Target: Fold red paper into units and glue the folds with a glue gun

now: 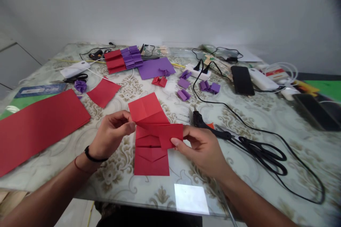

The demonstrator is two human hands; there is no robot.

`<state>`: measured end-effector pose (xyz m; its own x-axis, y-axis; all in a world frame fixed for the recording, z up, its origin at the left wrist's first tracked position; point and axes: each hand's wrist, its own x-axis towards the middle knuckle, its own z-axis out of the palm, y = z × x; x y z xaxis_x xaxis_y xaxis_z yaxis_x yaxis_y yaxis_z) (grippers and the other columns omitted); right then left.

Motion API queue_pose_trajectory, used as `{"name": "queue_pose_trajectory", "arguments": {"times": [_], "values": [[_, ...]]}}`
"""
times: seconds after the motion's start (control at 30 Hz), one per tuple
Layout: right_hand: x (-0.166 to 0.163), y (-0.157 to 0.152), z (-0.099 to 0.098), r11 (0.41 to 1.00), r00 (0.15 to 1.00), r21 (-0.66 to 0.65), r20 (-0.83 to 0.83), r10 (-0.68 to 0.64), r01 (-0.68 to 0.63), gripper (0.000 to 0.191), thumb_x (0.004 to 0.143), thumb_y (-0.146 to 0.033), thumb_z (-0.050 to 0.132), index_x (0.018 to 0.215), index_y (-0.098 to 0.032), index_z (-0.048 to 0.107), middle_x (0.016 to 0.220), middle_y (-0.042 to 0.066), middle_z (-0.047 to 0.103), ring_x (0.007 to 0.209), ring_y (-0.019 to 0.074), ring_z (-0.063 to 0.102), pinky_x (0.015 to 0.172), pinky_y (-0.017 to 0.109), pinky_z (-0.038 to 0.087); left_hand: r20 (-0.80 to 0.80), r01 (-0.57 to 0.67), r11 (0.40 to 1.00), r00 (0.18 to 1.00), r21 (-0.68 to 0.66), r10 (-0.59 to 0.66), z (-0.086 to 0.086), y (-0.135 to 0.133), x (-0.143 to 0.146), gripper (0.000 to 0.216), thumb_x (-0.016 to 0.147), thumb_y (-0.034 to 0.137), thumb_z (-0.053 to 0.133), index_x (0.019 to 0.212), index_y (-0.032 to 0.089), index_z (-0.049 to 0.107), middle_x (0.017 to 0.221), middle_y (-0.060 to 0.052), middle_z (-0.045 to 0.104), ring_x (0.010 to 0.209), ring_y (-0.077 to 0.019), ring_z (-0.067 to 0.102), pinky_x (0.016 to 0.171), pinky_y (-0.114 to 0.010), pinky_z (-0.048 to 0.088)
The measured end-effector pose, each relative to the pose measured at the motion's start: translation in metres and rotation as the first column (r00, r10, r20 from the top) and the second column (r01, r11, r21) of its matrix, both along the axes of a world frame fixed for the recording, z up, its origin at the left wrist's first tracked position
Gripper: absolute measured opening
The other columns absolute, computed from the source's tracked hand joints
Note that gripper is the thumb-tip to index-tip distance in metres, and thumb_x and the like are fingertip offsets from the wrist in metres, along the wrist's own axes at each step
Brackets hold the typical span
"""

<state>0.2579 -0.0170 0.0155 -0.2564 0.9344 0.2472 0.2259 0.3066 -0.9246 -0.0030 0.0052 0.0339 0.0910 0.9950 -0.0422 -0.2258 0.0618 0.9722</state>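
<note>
Several red papers lie overlapped in front of me: a creased red sheet [146, 108] at the back and a red folded paper [151, 161] with pointed flaps nearer me. Above their join, a narrow red paper piece [170, 135] is held slightly raised. My right hand [205, 145] pinches its right end, thumb on top and fingers behind. At the left edge of the papers, my left hand [113, 131] is closed in a pinch, thumb against forefinger. Which layer it grips is partly hidden.
A hot glue gun [198, 120] and black-handled scissors [263, 152] lie close to my right hand, with a black cord looping around them. Stacked red paper [39, 126] lies left. Purple folded pieces [183, 94], a power strip [198, 71] and a phone [242, 80] sit farther back.
</note>
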Motion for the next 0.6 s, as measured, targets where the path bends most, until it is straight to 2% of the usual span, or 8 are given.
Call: {"name": "queue_pose_trajectory", "arguments": {"times": [0.1, 0.2, 0.27, 0.33, 0.37, 0.47, 0.53, 0.6], "values": [[0.004, 0.003, 0.005, 0.995, 1.000, 0.102, 0.025, -0.017, 0.014, 0.021, 0.095, -0.028, 0.073, 0.075, -0.021, 0.070, 0.073, 0.002, 0.074, 0.064, 0.0163, 0.065, 0.060, 0.028, 0.051, 0.034, -0.063, 0.997, 0.997, 0.046, 0.062, 0.003, 0.007, -0.005, 0.012, 0.074, 0.021, 0.082, 0.070, 0.017, 0.072, 0.059, 0.002, 0.059, 0.058, -0.0099, 0.049, 0.058, -0.022, 0.042], [0.005, 0.006, 0.010, 0.969, 0.996, 0.247, 0.087, -0.013, -0.009, 0.011, 0.094, -0.023, 0.074, 0.084, -0.022, 0.077, 0.079, 0.002, 0.077, 0.067, 0.0166, 0.069, 0.063, 0.029, 0.055, -0.002, -0.134, 0.966, 0.990, 0.221, 0.138, 0.002, 0.010, -0.011, 0.012, 0.089, 0.032, 0.077, 0.088, 0.020, 0.077, 0.083, -0.002, 0.068, 0.074, -0.0134, 0.058, 0.070, -0.023, 0.049], [0.005, 0.008, 0.012, 0.945, 0.992, 0.324, 0.125, 0.008, -0.048, 0.008, 0.094, -0.021, 0.075, 0.098, -0.024, 0.082, 0.085, 0.003, 0.080, 0.069, 0.0172, 0.072, 0.066, 0.029, 0.058, -0.127, -0.041, 0.941, 0.988, 0.335, 0.088, 0.002, 0.008, -0.014, 0.022, 0.096, 0.040, 0.071, 0.112, 0.025, 0.077, 0.114, -0.006, 0.070, 0.095, -0.0182, 0.063, 0.082, -0.027, 0.053], [0.004, 0.008, 0.012, 0.928, 0.988, 0.362, 0.150, 0.035, -0.088, 0.020, 0.095, -0.019, 0.074, 0.113, -0.025, 0.083, 0.089, 0.003, 0.082, 0.071, 0.0174, 0.074, 0.065, 0.028, 0.060, -0.280, 0.166, 0.911, 0.958, 0.378, -0.059, 0.003, 0.004, -0.017, 0.038, 0.099, 0.045, 0.069, 0.134, 0.029, 0.069, 0.139, -0.009, 0.063, 0.114, -0.0234, 0.063, 0.094, -0.033, 0.054], [0.003, 0.008, 0.012, 0.923, 0.985, 0.368, 0.162, 0.053, -0.110, 0.025, 0.095, -0.018, 0.074, 0.117, -0.026, 0.082, 0.089, 0.004, 0.082, 0.072, 0.0173, 0.074, 0.064, 0.028, 0.060, -0.348, 0.271, 0.886, 0.928, 0.376, -0.136, 0.004, 0.003, -0.017, 0.045, 0.099, 0.046, 0.069, 0.140, 0.030, 0.065, 0.145, -0.010, 0.060, 0.119, -0.0254, 0.063, 0.098, -0.035, 0.054], [0.003, 0.008, 0.010, 0.915, 0.979, 0.369, 0.175, 0.102, -0.161, 0.035, 0.096, -0.014, 0.072, 0.126, -0.029, 0.080, 0.091, 0.003, 0.081, 0.075, 0.0168, 0.074, 0.066, 0.027, 0.061, -0.504, 0.461, 0.829, 0.822, 0.315, -0.266, 0.010, -0.001, -0.016, 0.045, 0.099, 0.042, 0.070, 0.141, 0.028, 0.064, 0.140, -0.009, 0.066, 0.120, -0.0257, 0.065, 0.102, -0.036, 0.052], [0.004, 0.009, 0.010, 0.911, 0.977, 0.365, 0.162, 0.138, -0.189, 0.042, 0.095, -0.012, 0.072, 0.131, -0.033, 0.077, 0.093, 0.002, 0.081, 0.078, 0.0166, 0.075, 0.069, 0.027, 0.061, -0.588, 0.527, 0.822, 0.743, 0.218, -0.320, 0.014, -0.002, -0.014, 0.032, 0.103, 0.039, 0.064, 0.131, 0.024, 0.070, 0.121, -0.007, 0.074, 0.108, -0.0223, 0.069, 0.093, -0.032, 0.054], [0.007, 0.009, 0.010, 0.918, 0.979, 0.346, 0.136, 0.154, -0.192, 0.048, 0.095, -0.008, 0.070, 0.134, -0.037, 0.075, 0.100, 0.001, 0.081, 0.084, 0.0159, 0.076, 0.074, 0.027, 0.062, -0.624, 0.564, 0.818, 0.680, 0.110, -0.385, 0.016, -0.002, -0.012, 0.029, 0.107, 0.038, 0.055, 0.119, 0.021, 0.075, 0.100, -0.005, 0.076, 0.090, -0.0186, 0.069, 0.079, -0.028, 0.054]]}}
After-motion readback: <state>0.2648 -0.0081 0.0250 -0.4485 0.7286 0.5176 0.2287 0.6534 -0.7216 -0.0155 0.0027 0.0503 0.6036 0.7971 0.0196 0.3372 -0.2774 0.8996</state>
